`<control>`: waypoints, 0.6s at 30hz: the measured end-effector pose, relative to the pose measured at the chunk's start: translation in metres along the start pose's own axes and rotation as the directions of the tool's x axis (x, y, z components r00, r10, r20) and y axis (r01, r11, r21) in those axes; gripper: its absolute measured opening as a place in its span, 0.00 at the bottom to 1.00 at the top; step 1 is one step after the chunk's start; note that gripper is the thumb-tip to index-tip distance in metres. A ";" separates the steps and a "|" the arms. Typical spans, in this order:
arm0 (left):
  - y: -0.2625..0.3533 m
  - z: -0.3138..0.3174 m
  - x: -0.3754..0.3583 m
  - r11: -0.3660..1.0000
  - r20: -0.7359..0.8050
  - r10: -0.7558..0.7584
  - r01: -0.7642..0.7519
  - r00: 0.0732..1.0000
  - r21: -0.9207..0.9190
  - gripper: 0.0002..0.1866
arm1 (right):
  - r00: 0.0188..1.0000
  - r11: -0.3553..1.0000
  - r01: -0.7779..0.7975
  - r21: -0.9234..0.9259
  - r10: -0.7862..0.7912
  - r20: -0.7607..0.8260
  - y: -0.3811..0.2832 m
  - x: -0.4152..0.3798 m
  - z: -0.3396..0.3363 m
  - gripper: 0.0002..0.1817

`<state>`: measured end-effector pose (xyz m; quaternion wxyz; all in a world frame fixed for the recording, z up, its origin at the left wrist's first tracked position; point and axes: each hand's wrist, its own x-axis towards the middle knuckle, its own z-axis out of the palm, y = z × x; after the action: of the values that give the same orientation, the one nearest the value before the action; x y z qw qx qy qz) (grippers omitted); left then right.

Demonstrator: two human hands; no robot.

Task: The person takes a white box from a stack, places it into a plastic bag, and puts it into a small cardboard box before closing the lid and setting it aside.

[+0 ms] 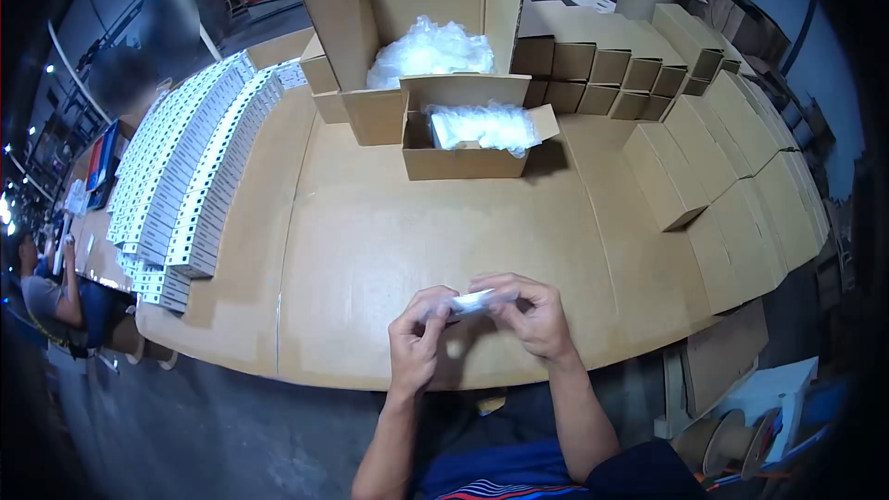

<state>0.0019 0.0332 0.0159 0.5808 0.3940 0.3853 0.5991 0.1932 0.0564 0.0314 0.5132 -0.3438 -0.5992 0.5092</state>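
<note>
Near the table's front edge, my left hand (419, 338) and my right hand (532, 315) pinch the two ends of a small clear plastic packet (470, 302) with something whitish inside. The fingers of both hands are closed on it, and it is held above the tabletop. Farther back stands a small open carton (468, 165) with a bundle of clear plastic bags (482, 128) in it. Right behind, a larger open carton (378, 120) holds a heap of crumpled clear plastic (431, 54).
Stacked white printed boxes (199, 162) line the table's (370, 231) left side. Brown cartons are piled at the back right (611, 69) and along the right side (741, 213). A person (56, 292) sits at another table on the far left. Cable spools (732, 444) lie below right.
</note>
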 end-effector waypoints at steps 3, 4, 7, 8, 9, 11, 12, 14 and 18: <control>0.005 -0.001 0.000 0.993 -0.097 -0.112 0.106 0.989 -0.060 0.13 | 0.949 0.998 0.029 0.059 -0.009 -0.315 0.001 -0.003 -0.004 0.06; 0.005 -0.003 0.002 0.992 -0.110 -0.111 0.104 0.988 -0.071 0.13 | 0.894 0.992 0.008 0.129 0.050 -0.446 0.000 -0.003 -0.005 0.05; 0.012 0.000 0.005 0.987 -0.181 -0.129 0.110 0.975 -0.115 0.14 | 0.939 0.968 0.251 0.005 -0.242 -0.244 -0.003 0.002 -0.003 0.07; 0.009 -0.001 0.006 0.995 -0.158 -0.088 0.079 0.983 -0.059 0.14 | 0.952 0.960 0.274 -0.052 -0.278 -0.125 -0.007 0.000 -0.002 0.08; 0.001 -0.005 0.006 0.999 -0.134 -0.051 0.051 0.990 -0.003 0.14 | 0.971 0.957 0.227 -0.178 -0.237 -0.035 -0.013 -0.001 0.001 0.13; -0.009 -0.006 0.003 0.993 -0.122 -0.009 0.023 0.992 0.117 0.14 | 0.990 0.941 0.138 -0.310 -0.124 0.066 -0.014 -0.004 -0.001 0.15; -0.010 -0.006 0.002 0.998 -0.127 -0.034 0.040 0.991 0.040 0.14 | 0.992 0.920 0.103 -0.378 -0.065 0.112 -0.014 -0.004 -0.003 0.16; -0.009 -0.003 0.000 0.991 -0.127 -0.084 0.069 0.988 -0.118 0.15 | 0.997 0.928 0.080 -0.363 -0.068 0.045 -0.014 -0.004 -0.002 0.17; -0.006 -0.003 0.000 0.975 -0.109 -0.133 0.110 0.985 -0.193 0.15 | 0.998 0.940 -0.010 -0.340 0.029 0.049 -0.024 -0.006 -0.004 0.17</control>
<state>0.0019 0.0338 0.0090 0.6261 0.2763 0.3856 0.6188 0.2016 0.0462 0.0527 0.4251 -0.4193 -0.6880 0.4123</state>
